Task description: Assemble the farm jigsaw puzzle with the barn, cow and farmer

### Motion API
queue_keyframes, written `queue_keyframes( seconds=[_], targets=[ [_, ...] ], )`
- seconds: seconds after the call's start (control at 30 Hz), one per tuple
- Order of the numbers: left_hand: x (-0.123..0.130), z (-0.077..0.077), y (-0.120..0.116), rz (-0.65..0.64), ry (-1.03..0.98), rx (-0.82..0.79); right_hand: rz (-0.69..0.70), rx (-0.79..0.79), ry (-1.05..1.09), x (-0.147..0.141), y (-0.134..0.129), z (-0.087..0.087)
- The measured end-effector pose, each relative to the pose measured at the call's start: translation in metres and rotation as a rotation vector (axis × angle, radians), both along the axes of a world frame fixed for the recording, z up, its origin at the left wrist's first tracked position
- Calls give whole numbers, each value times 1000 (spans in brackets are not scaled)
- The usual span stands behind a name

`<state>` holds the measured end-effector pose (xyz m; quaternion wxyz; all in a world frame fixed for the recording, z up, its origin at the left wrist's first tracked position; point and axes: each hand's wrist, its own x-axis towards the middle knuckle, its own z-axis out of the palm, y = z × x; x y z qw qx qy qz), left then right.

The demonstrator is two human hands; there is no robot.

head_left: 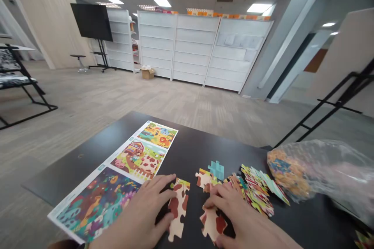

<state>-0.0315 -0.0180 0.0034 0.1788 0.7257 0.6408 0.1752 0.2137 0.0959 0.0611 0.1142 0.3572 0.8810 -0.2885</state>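
Observation:
My left hand (pixel 140 212) grips the left edge of a cream-and-brown cow-patterned jigsaw piece (pixel 179 208). My right hand (pixel 233 214) has its fingers on a second cow-patterned piece (pixel 213 223), a short way to the right. Just above that hand lie a small joined piece group (pixel 203 177) and a teal piece (pixel 216 170). A loose heap of colourful pieces (pixel 257 190) lies to its right. Further right, a clear plastic bag (pixel 317 173) holds more pieces. A printed sheet of three pictures (pixel 111 175) lies left of my hands on the black table (pixel 187 151).
Black metal stand legs (pixel 336 101) rise beyond the table's right side. White shelving (pixel 189 50) lines the far wall, with a cardboard box (pixel 147 72) on the carpet before it. A wall screen on a stand (pixel 92 21) stands to the left.

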Motion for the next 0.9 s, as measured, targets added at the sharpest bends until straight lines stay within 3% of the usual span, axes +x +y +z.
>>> queue_keyframes(
  seconds=[0.2,0.4,0.9],
  targets=[
    [12,5,1,-27,21,-33,-59,-23,50,7,2,-14],
    [22,10,2,-29,1,-18,-75,62,199,9,2,-23],
    [24,4,0,-27,-10,-7,-41,48,339,-6,-10,-35]
  ],
)
